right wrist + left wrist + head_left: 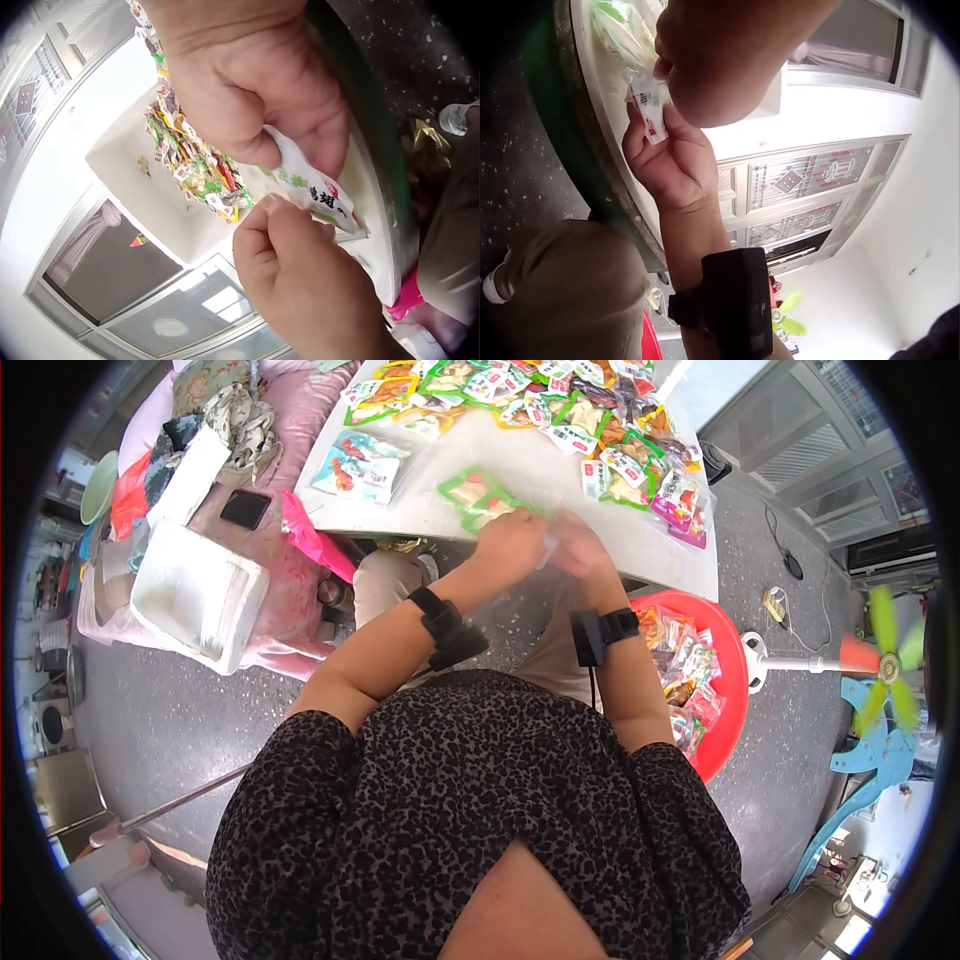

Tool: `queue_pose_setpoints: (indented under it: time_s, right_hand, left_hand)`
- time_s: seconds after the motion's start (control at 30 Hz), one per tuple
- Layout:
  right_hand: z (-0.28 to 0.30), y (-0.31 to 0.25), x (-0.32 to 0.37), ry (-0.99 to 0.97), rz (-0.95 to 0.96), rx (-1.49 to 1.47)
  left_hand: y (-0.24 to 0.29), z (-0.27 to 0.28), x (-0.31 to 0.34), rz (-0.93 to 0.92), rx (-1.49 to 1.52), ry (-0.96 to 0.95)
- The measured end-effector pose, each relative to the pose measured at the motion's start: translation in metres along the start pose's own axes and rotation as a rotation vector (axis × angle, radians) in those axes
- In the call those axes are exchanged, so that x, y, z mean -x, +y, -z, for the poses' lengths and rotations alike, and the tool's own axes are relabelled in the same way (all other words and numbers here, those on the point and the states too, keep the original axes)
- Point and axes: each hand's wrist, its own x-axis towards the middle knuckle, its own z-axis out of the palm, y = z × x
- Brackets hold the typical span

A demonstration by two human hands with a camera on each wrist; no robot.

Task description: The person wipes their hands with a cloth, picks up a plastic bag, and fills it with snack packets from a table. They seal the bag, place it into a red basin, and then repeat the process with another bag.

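Observation:
Over the table's front edge, my left hand (510, 545) and right hand (580, 547) are close together on one snack packet. This packet (315, 184) is white with green and black lettering and a red mark. In the right wrist view, the right thumb and fingers pinch its upper part, while the left thumb and forefinger grip its lower edge. The left wrist view shows its printed end (651, 112) between the right thumb and fingers, and the left forearm hides part of the left hand. A green-edged snack pouch (472, 493) lies just beyond the left hand.
Many colourful packets (580, 420) cover the back of the white table (420, 470). Blue-and-white packets (360, 468) lie at left. A red basin (735, 690) of packets stands right, near a fan (888, 665). A white foam box (195, 595) sits on the pink-covered bed at left.

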Motion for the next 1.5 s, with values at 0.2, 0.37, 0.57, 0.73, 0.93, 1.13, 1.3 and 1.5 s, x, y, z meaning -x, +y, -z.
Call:
queue_pose_setpoints:
  time_s: [0.2,0.37,0.57,0.73,0.93,1.13,1.3,1.5]
  right_hand:
    - [-0.021,-0.006,-0.003,0.324,0.050,0.876]
    - [-0.013,0.001,-0.012,0.409,0.163,0.769]
    - [-0.015,-0.002,-0.001,0.264,0.078,0.553]
    - [-0.014,0.000,-0.005,0.083,-0.013,0.328]
    - [0.037,-0.030,-0.031,0.797,0.531,1.670]
    - [0.051,-0.014,-0.049,0.872,0.388,1.892]
    - [0.053,0.004,-0.023,0.550,0.454,1.901]
    - [0.077,-0.010,0.014,0.737,0.574,1.751]
  left_hand:
    - [0.000,-0.005,0.006,0.019,0.024,-0.008]
    - [0.002,0.002,0.005,0.073,0.058,-0.018]
    - [-0.008,-0.003,0.008,0.051,0.096,0.033]
    - [-0.010,-0.006,0.005,0.077,0.098,0.080]
    - [-0.018,-0.018,0.006,0.111,0.113,0.041]
    - [-0.020,-0.022,0.008,0.105,0.117,0.055]
    - [-0.025,-0.023,0.010,0.126,0.117,0.029]
    - [-0.023,-0.022,0.014,0.128,0.147,0.041]
